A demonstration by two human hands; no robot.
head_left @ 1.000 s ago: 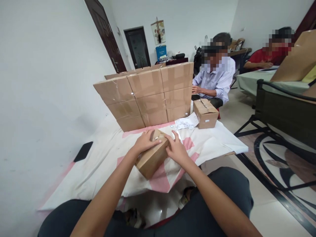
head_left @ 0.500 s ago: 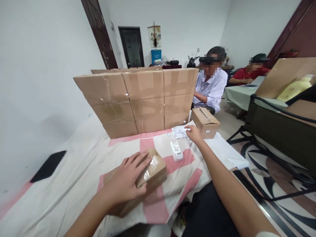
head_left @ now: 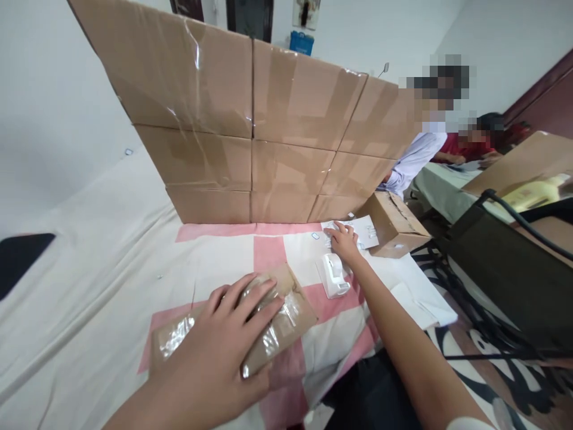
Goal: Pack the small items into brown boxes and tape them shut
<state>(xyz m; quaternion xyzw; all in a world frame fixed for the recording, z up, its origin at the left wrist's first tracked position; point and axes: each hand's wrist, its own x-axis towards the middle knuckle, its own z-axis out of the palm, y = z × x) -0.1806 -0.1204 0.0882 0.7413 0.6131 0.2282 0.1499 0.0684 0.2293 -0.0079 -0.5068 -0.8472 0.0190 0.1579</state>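
Note:
My left hand (head_left: 224,346) lies across the top of a taped cardboard box (head_left: 280,349), fingers spread, thumb down over its near side. Glossy clear tape runs over the box. At the right, my right hand (head_left: 344,242) rests on a white sheet with printed markings (head_left: 366,232), its fingers apart and slightly bent. What lies under its fingertips is too small to make out. Close below that hand stands a white tape dispenser (head_left: 335,278). A small blue-edged white label (head_left: 316,236) lies on the cloth left of the sheet.
A wall of stacked cardboard boxes (head_left: 215,155) stands behind the cloth-covered surface (head_left: 215,251). Another box (head_left: 394,230) sits right of the sheet, beside white paper (head_left: 416,304). A dark object (head_left: 22,257) lies far left. One person in a pale shirt (head_left: 414,158) sits behind the boxes; others sit beyond.
The view has tipped downward and closer to the boxes. My right hand has moved over the sheet, its fingers now more spread. My left hand stays on the box.

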